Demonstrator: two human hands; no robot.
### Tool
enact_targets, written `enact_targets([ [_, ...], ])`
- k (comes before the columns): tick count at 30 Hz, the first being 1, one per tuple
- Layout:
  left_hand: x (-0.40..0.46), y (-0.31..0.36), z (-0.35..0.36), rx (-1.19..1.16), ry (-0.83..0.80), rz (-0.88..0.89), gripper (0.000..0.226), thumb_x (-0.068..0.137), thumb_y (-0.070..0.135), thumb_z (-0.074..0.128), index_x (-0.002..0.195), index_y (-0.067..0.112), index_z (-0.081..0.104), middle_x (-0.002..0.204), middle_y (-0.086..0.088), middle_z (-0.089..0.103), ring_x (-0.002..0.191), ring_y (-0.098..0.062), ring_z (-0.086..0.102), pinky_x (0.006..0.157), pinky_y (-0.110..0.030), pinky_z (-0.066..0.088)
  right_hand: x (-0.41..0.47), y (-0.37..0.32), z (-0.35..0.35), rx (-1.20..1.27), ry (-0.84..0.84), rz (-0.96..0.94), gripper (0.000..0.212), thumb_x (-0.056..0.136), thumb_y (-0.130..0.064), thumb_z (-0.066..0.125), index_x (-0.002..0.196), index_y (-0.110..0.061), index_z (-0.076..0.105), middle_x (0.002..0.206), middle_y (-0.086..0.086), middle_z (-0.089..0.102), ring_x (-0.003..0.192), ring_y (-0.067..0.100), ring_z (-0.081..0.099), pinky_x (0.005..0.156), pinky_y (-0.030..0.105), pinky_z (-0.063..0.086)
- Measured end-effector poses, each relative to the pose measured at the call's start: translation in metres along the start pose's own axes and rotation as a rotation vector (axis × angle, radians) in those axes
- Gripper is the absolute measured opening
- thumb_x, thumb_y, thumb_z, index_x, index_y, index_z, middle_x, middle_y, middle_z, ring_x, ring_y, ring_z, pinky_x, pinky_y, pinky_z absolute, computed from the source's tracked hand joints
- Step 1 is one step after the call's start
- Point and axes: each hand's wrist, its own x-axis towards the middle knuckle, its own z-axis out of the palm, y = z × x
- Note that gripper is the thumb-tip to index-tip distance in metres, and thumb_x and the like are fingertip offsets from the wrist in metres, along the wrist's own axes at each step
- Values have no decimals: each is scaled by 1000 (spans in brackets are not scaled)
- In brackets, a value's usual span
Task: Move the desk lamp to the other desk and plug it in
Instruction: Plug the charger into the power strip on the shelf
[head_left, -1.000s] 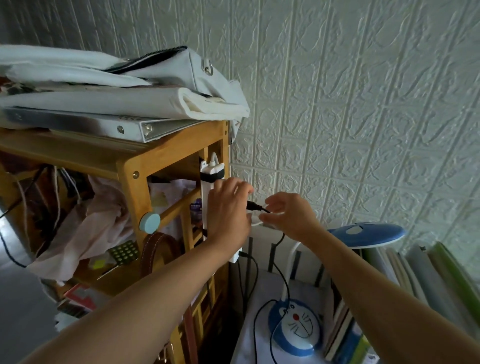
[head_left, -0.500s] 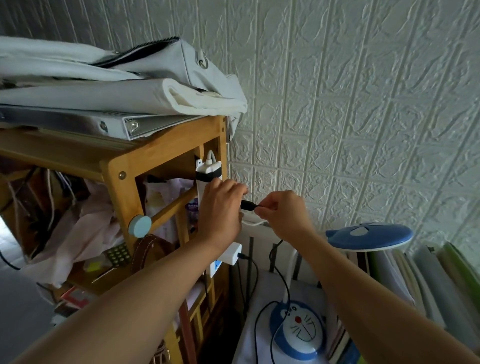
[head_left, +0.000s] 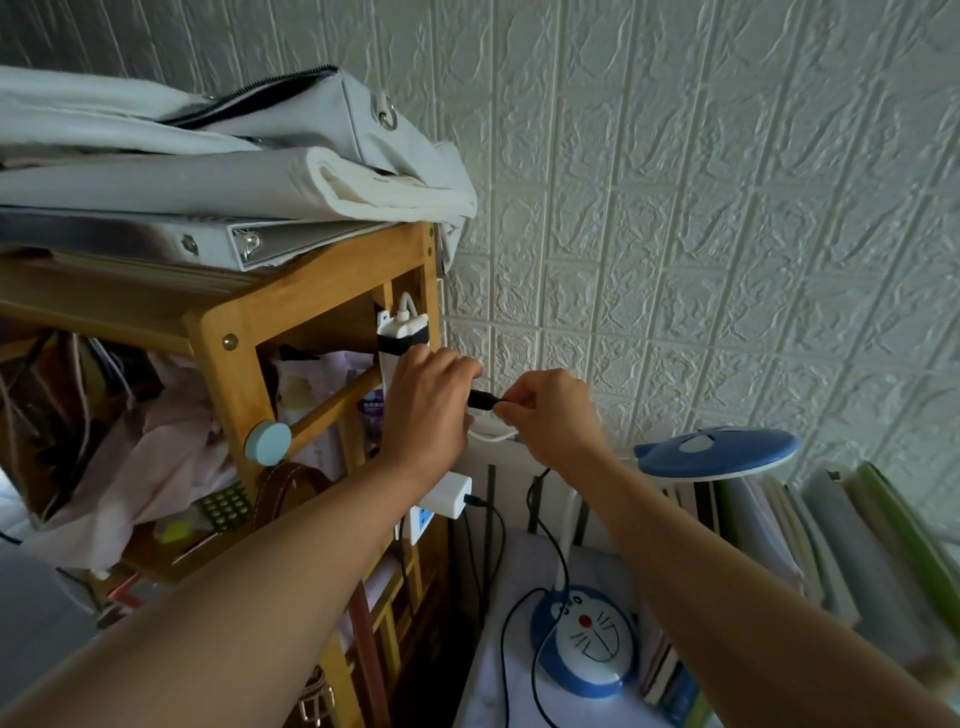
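The blue and white desk lamp stands on a white desk (head_left: 483, 691) at the lower right, with its cartoon-face base (head_left: 584, 642) and its blue head (head_left: 719, 453) above. Its black cord (head_left: 545, 525) runs up to a black plug (head_left: 482, 400). My right hand (head_left: 553, 418) pinches the back of that plug. My left hand (head_left: 428, 415) wraps around a white power strip (head_left: 402, 332) strapped upright to the wooden shelf (head_left: 228, 374). The plug's tip sits at my left hand's fingers; the socket is hidden behind them.
A white adapter (head_left: 449, 496) with a black cable is plugged in lower on the strip. White bags (head_left: 234, 156) and a binder (head_left: 249, 244) lie on top of the shelf. Upright books (head_left: 841, 561) line the desk's right side. A textured white wall (head_left: 675, 208) is behind.
My view has tilted down slightly and drawn closer. My right hand has brought the black plug up against my left hand's fingers at the power strip.
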Motion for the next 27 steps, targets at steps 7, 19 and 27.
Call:
enact_targets([
  [7,-5,4,-4,31,-23,-27,54,78,4,65,130,15,52,129,-5,58,119,-27,48,95,-33,36,-16,22,-3,3,-67,75,69,71,-35,77,130,-14,47,121,3,62,107,16,57,79,21,39],
  [19,-75,47,4,-8,-103,155,64,69,4,69,131,11,51,140,-14,49,122,-33,48,104,-41,36,-82,56,-11,-124,-135,149,78,74,-33,75,137,-11,35,137,11,49,125,26,44,93,28,36],
  [27,-127,58,30,-144,-210,267,43,66,-4,67,107,8,67,118,-12,65,103,-32,61,86,-41,48,-130,88,-2,-247,-172,343,58,81,-16,65,135,-12,42,135,13,49,119,27,51,80,22,45],
])
